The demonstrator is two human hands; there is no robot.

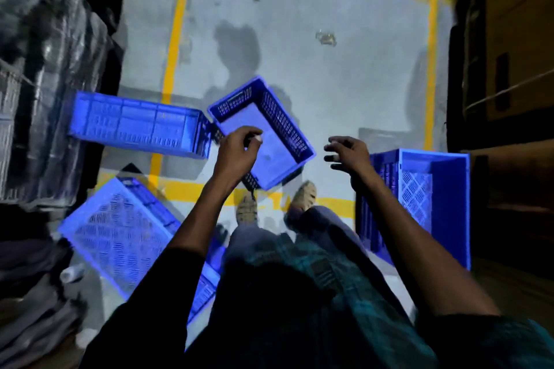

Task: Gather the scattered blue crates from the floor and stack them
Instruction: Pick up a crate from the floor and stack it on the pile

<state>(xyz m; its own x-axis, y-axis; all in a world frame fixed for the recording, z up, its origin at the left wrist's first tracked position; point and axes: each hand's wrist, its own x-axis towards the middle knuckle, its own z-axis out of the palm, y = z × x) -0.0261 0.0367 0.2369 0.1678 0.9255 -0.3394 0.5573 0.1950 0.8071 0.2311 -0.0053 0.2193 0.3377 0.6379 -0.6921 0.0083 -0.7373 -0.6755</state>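
Centre crate: an open blue crate sits upright on the grey floor at an angle, mouth up, directly ahead of the person's shoes.
Left hand: poised over the crate's near-left rim, fingers curled loosely inward; motion blur leaves it unclear whether they touch the plastic.
Right hand: apart from the crate, just off its right corner, fingers spread and slack, holding nothing.
Left crate: lies tipped on its side, almost touching the centre crate's far-left corner.
Near-left crate: overturned or tilted, its latticed face showing, beside the person's left leg.
Right crate: stands on end at the person's right, its open side facing the camera.
Floor markings: yellow painted lines frame the aisle.
Surroundings: dark wrapped goods flank the left side.
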